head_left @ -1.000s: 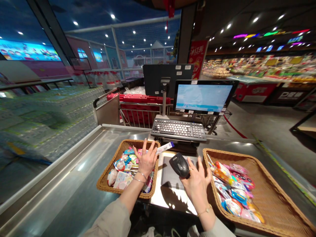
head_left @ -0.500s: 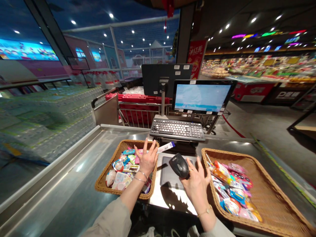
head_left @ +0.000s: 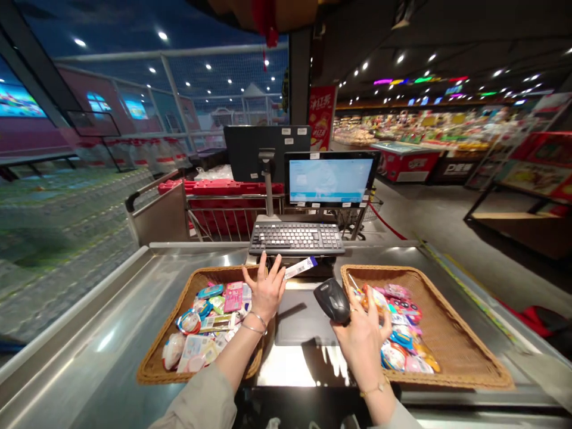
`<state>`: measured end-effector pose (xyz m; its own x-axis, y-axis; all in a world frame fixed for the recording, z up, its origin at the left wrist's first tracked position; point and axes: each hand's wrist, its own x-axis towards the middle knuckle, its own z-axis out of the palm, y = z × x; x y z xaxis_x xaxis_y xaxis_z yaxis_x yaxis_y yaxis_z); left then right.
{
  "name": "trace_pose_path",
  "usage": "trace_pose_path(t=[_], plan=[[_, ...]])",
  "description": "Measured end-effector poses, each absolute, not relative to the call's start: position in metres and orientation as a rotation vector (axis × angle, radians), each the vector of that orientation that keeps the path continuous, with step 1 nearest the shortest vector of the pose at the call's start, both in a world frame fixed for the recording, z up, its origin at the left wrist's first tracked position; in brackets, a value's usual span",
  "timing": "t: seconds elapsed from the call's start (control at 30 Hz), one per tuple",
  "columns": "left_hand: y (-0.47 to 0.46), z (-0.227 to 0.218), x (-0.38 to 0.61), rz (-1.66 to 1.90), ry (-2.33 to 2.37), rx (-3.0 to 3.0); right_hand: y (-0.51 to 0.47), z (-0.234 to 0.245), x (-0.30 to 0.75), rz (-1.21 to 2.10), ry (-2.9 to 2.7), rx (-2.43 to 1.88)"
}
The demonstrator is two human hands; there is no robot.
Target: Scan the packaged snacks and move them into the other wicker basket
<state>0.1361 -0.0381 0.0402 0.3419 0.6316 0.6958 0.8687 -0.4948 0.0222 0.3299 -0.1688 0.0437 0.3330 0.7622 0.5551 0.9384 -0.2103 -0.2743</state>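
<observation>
My left hand point(head_left: 268, 293) is above the right rim of the left wicker basket point(head_left: 154, 344), fingers spread. Between its thumb side and fingers it holds a slim white packet point(head_left: 300, 269) with a blue end and a barcode. The packet points to the right, toward the scanner. My right hand point(head_left: 364, 328) grips a black handheld barcode scanner point(head_left: 333, 301), whose handle is mostly hidden by the fingers. That hand is at the left rim of the right wicker basket point(head_left: 465, 333). Small colourful candy packages point(head_left: 223, 322) lie in both baskets.
A black keyboard point(head_left: 297, 238) stands behind the hands, with a lit monitor point(head_left: 330, 180) beyond it. The metal counter point(head_left: 107, 333) has a raised left edge. A shopping cart point(head_left: 223, 217) with red crates is behind the counter. Stacked bottle packs point(head_left: 67, 238) stand at left.
The view has swung to the right, so counter and baskets appear further left. Relative to the baskets, both hands have shifted right, with the packet and scanner still held.
</observation>
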Motion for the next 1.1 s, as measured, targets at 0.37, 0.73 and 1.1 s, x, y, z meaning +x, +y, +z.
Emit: trace_pose_path(t=[0.37,0.73,1.1], plan=[[-0.038,0.048,0.184,-0.973,-1.172,-2.371,-0.190,0.046,0.360,-0.422,-1.305,-2.148],[-0.043,0.056,0.225,-1.037,-1.015,-2.438,-0.212,0.048,0.384,-0.468,-1.194,-2.213],[-0.049,0.054,0.268,-1.063,-0.820,-2.492,-0.238,0.049,0.411,-0.471,-0.994,-2.320]])
